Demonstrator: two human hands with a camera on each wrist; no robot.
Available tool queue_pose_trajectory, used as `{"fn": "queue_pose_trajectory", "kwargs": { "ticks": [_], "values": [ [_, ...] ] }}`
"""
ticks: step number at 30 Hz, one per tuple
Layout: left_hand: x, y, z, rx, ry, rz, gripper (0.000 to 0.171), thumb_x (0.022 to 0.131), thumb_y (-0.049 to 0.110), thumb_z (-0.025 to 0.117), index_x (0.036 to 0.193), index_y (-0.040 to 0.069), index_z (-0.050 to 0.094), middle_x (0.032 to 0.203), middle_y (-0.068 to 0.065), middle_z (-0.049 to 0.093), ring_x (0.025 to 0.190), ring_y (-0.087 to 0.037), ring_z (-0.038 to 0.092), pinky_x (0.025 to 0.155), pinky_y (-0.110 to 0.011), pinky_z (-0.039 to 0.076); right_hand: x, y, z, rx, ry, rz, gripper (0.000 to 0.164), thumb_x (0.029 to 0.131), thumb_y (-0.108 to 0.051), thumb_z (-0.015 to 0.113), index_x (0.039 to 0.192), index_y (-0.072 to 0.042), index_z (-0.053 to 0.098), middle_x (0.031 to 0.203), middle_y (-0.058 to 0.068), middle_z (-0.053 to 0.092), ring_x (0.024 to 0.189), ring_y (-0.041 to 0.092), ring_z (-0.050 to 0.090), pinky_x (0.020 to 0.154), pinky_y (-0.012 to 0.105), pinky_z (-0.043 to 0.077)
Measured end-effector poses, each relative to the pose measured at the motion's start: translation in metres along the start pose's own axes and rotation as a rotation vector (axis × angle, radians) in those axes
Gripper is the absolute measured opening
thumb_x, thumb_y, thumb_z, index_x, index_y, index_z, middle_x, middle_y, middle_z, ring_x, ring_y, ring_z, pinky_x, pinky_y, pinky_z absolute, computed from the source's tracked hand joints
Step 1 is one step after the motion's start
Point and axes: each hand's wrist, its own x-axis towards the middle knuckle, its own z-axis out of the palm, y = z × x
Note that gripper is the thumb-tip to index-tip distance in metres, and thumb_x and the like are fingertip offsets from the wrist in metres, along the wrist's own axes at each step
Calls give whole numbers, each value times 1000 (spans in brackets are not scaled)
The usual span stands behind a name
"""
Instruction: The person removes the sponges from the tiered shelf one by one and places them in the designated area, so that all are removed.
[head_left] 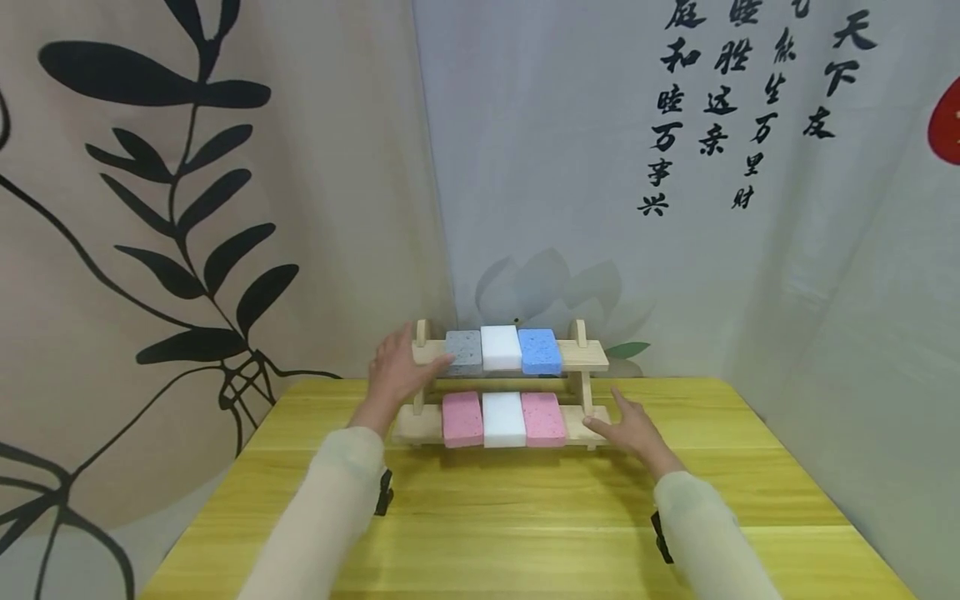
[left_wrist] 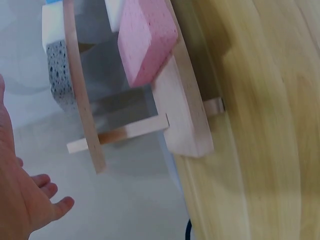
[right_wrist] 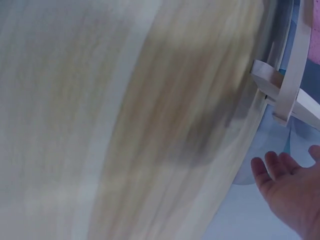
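Note:
A two-tier wooden rack [head_left: 585, 358] stands at the back of the table. Its upper shelf bears a grey speckled sponge [head_left: 463, 353], a white block [head_left: 500, 347] and a blue sponge [head_left: 540, 351]. On the lower shelf, a second white block [head_left: 504, 419] sits between two pink sponges [head_left: 462, 419]. My left hand [head_left: 396, 371] is beside the rack's upper left end, fingers extended; the left wrist view shows it apart from the wood. At the lower right end is my right hand [head_left: 632, 429], spread and holding nothing; a gap to the rack shows in the right wrist view.
The yellow wood-grain table [head_left: 480, 517] extends toward me, its right edge slanting away. A curtain [head_left: 345, 208] with printed black leaves and writing hangs close behind the rack. Dark straps [head_left: 383, 493] circle both sleeves.

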Motion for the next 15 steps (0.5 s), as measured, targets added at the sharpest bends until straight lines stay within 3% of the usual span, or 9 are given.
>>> {"fn": "queue_pose_trajectory", "kwargs": {
  "ticks": [3, 9, 15],
  "values": [
    [0, 4, 4, -30, 6, -18, 116, 78, 79, 58, 160, 16, 5, 162, -21, 12, 147, -43, 11, 114, -66, 11, 1, 3, 4, 41, -6, 13, 100, 93, -57, 59, 157, 1, 9, 155, 37, 13, 140, 57, 14, 109, 70, 19],
    [0, 7, 15, -62, 23, -46, 115, 77, 78, 61, 161, 18, 9, 159, -23, 20, 143, -45, 20, 112, -66, 19, -1, 6, 9, 79, -6, 19, 99, 93, -56, 61, 155, 5, 14, 152, 38, 21, 134, 56, 30, 107, 67, 29],
    [-2, 8, 25, -104, 40, -60, 110, 81, 71, 64, 160, 15, 12, 158, -25, 21, 142, -47, 21, 110, -67, 21, -5, 8, 11, 109, -20, 50, 96, 93, -54, 62, 156, 2, 15, 149, 38, 29, 134, 56, 31, 107, 67, 28]
  ]
}}
